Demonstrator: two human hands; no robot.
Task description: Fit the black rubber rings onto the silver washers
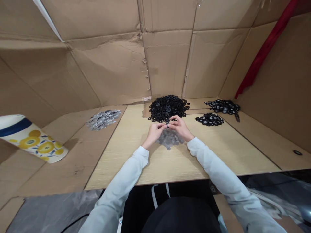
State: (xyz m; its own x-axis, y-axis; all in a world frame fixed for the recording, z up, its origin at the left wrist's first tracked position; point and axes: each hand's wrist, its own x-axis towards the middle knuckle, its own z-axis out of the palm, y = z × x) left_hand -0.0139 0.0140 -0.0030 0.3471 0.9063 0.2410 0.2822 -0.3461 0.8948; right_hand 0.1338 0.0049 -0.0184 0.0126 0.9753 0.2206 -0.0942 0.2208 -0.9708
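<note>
Over a pile of translucent grey discs (168,139), my left hand (155,132) and my right hand (181,128) meet fingertip to fingertip. Pinched between them is a small black ring (167,126). Whether a disc sits inside that ring is too small to tell. My right index finger is bent above the thumb. Just beyond the fingers rises a large heap of black rings (167,108), close to my right fingertips.
To the right lie a near pile of black rings with pale centres (209,119) and a farther similar pile (223,106). Grey discs (103,119) are heaped at left. A flowered cylinder (36,140) leans there. One ring (297,152) lies far right. Cardboard walls (167,61) enclose the board.
</note>
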